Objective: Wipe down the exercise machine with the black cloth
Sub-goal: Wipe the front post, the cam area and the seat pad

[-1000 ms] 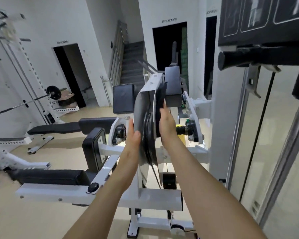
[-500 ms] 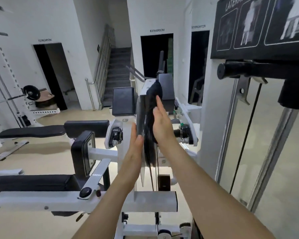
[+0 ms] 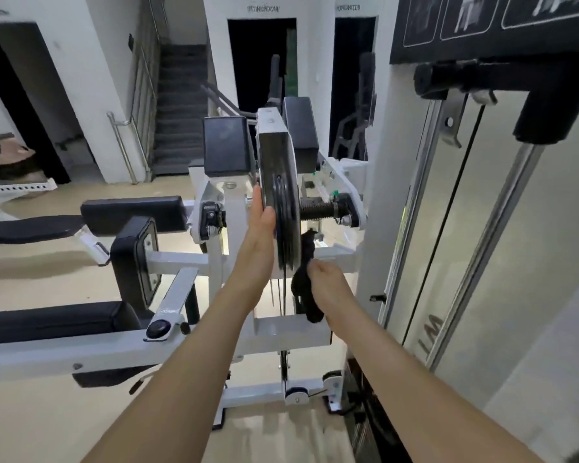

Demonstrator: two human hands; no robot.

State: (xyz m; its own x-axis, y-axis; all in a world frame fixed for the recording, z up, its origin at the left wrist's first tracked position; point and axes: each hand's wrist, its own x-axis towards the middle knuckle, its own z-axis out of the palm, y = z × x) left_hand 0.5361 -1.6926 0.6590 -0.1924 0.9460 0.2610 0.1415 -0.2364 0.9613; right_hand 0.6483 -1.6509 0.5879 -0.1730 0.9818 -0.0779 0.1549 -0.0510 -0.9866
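Observation:
A white-framed exercise machine point(image 3: 291, 332) with black pads stands right in front of me. Its upright cam plate point(image 3: 276, 172) carries a black pulley disc point(image 3: 286, 225) seen edge-on. My left hand point(image 3: 259, 228) lies flat with straight fingers against the left face of that plate. My right hand point(image 3: 328, 282) is low on the right side of the disc and grips a black cloth point(image 3: 303, 285), which hangs crumpled beside the disc's lower edge, above the white crossbeam.
A weight-stack tower with steel guide rods point(image 3: 492, 228) and a black handle bar point(image 3: 482, 78) stands close on the right. Black padded benches point(image 3: 47, 319) and a knee pad point(image 3: 134, 259) lie left. Stairs point(image 3: 178, 111) and dark doorways point(image 3: 261, 65) are beyond.
My right hand has slid down with the cloth from the top of the cam plate to below the disc. My left hand has stayed on the plate's left face.

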